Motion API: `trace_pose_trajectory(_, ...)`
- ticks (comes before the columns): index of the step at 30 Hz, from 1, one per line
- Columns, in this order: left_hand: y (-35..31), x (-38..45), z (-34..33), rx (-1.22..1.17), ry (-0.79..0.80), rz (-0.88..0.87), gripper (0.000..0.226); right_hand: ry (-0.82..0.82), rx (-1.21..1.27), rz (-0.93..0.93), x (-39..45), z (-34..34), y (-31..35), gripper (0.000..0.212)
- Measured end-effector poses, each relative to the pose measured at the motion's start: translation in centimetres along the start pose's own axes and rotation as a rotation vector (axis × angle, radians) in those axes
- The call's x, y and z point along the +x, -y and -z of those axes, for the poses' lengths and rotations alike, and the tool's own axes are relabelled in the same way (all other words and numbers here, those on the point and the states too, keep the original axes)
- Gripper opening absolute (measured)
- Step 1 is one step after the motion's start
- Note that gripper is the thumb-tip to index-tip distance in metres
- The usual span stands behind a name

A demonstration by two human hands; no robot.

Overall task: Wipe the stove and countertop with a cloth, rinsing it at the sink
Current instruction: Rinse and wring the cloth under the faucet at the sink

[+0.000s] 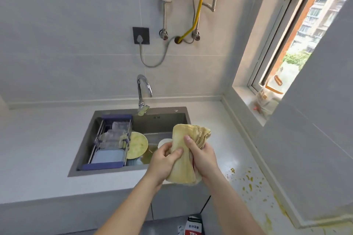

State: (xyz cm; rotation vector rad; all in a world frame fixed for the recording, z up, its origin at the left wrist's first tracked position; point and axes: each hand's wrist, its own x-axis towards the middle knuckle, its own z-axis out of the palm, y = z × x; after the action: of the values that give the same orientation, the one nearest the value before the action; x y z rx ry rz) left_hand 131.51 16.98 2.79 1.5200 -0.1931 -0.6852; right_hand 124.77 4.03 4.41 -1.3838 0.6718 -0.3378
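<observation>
Cloth, yellow, bunched in folds; both hands' fingers grip it.

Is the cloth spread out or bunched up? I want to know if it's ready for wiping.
Bunched up. The yellow cloth is gathered into thick folds, gripped by the left hand and right hand.

My way into the sink is narrow; a drying rack fills its left half; a green plate and white bowl crowd the basin; the faucet overhangs behind.
</observation>
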Motion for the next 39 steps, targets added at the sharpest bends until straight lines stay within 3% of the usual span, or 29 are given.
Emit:
trace_pose_trajectory(6, -2.7, 4.2, 8.4, 0.085, 0.108, 0.027, 0.028, -0.043, 0.044, -0.079, 1.5, -8.2, 0.8, 0.032)
trace_pose_trajectory(12, -6.6, 8.3, 13.3, 0.084, 0.268, -0.050, 0.032, 0.032, 0.143, -0.025, 5.5, -10.3, 3.0, 0.049)
trace_pose_trajectory(14, -7.0, 10.9, 14.0, 0.135, 0.225, -0.054, 0.030, 0.012, 0.198, -0.075, 7.6, -12.1, 3.2, 0.044)
trace_pose_trajectory(17, -6.3, 14.0, 14.6, 0.190, 0.102, -0.041, 0.028, 0.019, 0.086, -0.135, 10.8, -14.2, 2.8, 0.038)
trace_pose_trajectory(21, -5.3, 17.3, 15.9, 0.268, 0.016, -0.056, 0.017, 0.146, -0.129, -0.119, 15.4, -14.3, 2.6, 0.030)
trace_pose_trajectory(24, -4.2, 19.0, 16.9, 0.339, -0.003, -0.026, 0.024, 0.218, -0.180, -0.143, 17.7, -14.3, 1.1, 0.033)
trace_pose_trajectory(28, -4.2, 23.0, 16.8, 0.359, -0.036, 0.038, 0.023, 0.095, -0.053, -0.174, 21.9, -16.4, -0.7, 0.034)
trace_pose_trajectory(33, -5.1, 29.6, 16.6, 0.319, -0.034, 0.080, 0.014, -0.110, 0.090, -0.265, 28.0, -19.7, -2.1, 0.017)
trace_pose_trajectory(39, -4.3, 39.5, 18.2, 0.513, -0.031, -0.008, 0.027, -0.178, 0.033, -0.308, 31.7, -19.1, -3.2, 0.013)
